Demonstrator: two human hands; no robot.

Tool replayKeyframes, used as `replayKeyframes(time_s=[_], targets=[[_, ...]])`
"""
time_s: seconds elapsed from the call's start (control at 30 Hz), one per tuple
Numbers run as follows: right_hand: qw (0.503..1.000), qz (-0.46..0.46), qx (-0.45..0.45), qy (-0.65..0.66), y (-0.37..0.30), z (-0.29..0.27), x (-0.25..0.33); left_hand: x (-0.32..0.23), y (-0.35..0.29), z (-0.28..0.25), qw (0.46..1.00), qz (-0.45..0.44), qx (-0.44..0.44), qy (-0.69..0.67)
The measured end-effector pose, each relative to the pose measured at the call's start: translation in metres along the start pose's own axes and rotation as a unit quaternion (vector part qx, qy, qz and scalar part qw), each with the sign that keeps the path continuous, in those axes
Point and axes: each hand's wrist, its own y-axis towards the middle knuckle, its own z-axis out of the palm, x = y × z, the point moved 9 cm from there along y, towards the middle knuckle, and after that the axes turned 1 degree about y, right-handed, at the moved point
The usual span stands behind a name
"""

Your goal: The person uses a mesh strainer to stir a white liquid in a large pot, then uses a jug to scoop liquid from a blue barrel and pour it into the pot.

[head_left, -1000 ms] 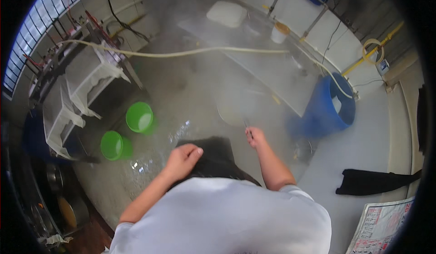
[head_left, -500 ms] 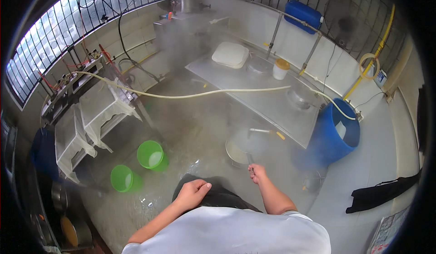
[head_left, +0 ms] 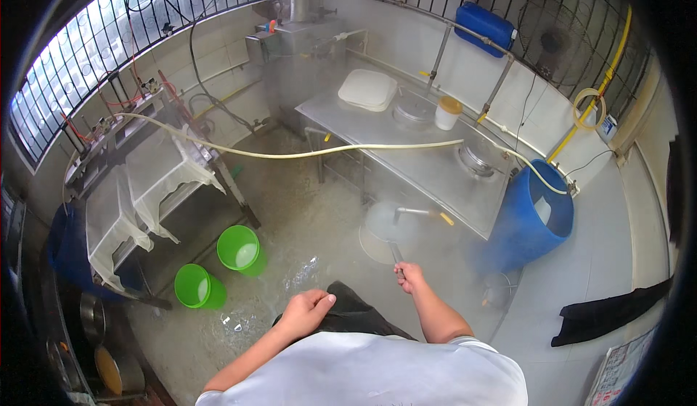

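The person's right hand [head_left: 411, 278] is closed around the handle of a long-handled utensil [head_left: 395, 251], which reaches away from the fist, its far end veiled by steam. Just beyond that hand, at the far end of the handle, is a round vessel [head_left: 367, 244]; the haze makes it hard to tell where utensil and vessel meet. A metal piece with a yellow end [head_left: 427, 214] lies past the vessel, slightly right of the hand.

The left hand [head_left: 307, 313] is loosely curled beside the dark apron [head_left: 353, 312], left of the right hand and a little nearer the body; whether it holds anything cannot be told. To its left stand two green buckets [head_left: 253, 264], one nearer than the other, both with something pale inside.

Well beyond the right hand is a metal table [head_left: 421, 178], with a pale hose [head_left: 290, 155] stretching across in front of and over it. To that hand's right, farther out, a blue barrel [head_left: 521, 226] leans.
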Motion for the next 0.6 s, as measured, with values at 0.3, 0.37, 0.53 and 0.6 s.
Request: replayKeyframes(time_s=[0.3,0.37,0.53,0.6], targets=[[1.000,0.004,-0.018,0.011,0.0004,-0.0015,-0.0017,0.0012,0.0019,0.0007,1.000,0.003,-0.005,-0.008],[1.000,0.009,-0.018,0.012,-0.0015,-0.0010,-0.0028,0.0017,0.0028,0.0007,1.000,0.005,-0.006,-0.012],[0.999,-0.006,-0.035,0.016,-0.0053,-0.0020,-0.0038,0.0004,0.0030,-0.0006,1.000,0.000,0.000,0.002],[0.999,-0.007,-0.030,0.013,-0.0002,-0.0086,-0.0076,0.0008,0.0022,0.0000,1.000,0.003,0.000,-0.003]])
